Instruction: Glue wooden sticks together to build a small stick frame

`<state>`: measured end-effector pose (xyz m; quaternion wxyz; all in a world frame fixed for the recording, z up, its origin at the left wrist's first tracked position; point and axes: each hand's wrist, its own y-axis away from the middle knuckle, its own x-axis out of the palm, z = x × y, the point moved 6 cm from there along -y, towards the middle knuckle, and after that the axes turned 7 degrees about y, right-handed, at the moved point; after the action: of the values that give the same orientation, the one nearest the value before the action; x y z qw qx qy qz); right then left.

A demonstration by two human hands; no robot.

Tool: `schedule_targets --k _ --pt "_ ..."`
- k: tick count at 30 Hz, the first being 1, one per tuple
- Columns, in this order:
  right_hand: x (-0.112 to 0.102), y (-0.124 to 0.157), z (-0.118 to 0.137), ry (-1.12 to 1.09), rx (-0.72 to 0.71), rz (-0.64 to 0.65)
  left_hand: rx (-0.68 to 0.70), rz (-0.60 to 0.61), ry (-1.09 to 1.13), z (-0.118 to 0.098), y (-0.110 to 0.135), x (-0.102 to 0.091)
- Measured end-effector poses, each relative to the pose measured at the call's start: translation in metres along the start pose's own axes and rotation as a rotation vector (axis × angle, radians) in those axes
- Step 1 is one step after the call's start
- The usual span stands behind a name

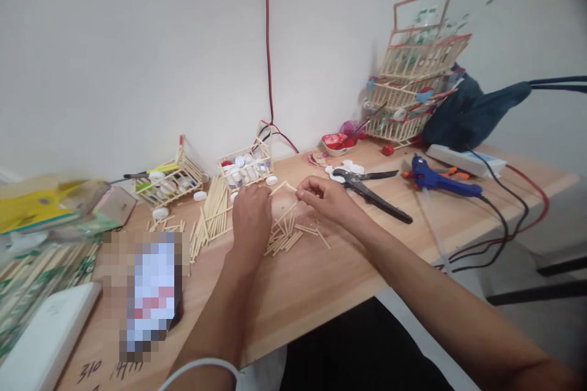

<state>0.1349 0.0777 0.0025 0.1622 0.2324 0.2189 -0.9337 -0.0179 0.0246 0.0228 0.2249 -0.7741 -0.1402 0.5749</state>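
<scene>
I take the clock's centre as the gap between the hands, with twelve toward the wall (183, 43). Nearest, at six o'clock, a scatter of short sticks (285, 243) lies loose on the table (330, 284), all unjoined. Just beyond, at the centre, is the stick frame (287, 184), raised between both hands. I read the left hand (252, 214) as pinching one side of it, though its back hides most of the fingers from me; the right hand (328, 198) grips the other side between thumb and forefinger. Thin sticks meet there at a peak, so I judge it only partly built; I cannot tell whether the joints are fixed. Toward nine, a bundle of long sticks (214, 208) lies loose too. At three I have a cutter (373, 192) and, farther out, a blue glue gun (444, 182), both out of the hands. Farther back, a basket of caps (247, 168) at ten and a second basket (169, 186) nearer nine look assembled. Farthest, at two, the stacked baskets (398, 79) seem finished, with red along their edges; the piece in hand has none that I can see
</scene>
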Motion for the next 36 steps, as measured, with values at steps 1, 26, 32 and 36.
schedule_targets --k 1,26,32,36 --pt "-0.002 0.0 0.002 0.011 -0.017 -0.032 -0.009 -0.004 0.002 -0.001 0.0 -0.001" --pt "-0.009 0.003 0.009 0.202 -0.014 -0.111 -0.066 -0.017 0.196 -0.012 0.001 -0.007" --pt "-0.012 0.005 0.009 0.298 -0.08 -0.202 -0.096 -0.006 0.218 -0.013 0.0 -0.009" --pt "-0.012 0.007 0.011 0.338 -0.098 -0.221 -0.122 0.007 0.218 -0.013 0.0 -0.01"
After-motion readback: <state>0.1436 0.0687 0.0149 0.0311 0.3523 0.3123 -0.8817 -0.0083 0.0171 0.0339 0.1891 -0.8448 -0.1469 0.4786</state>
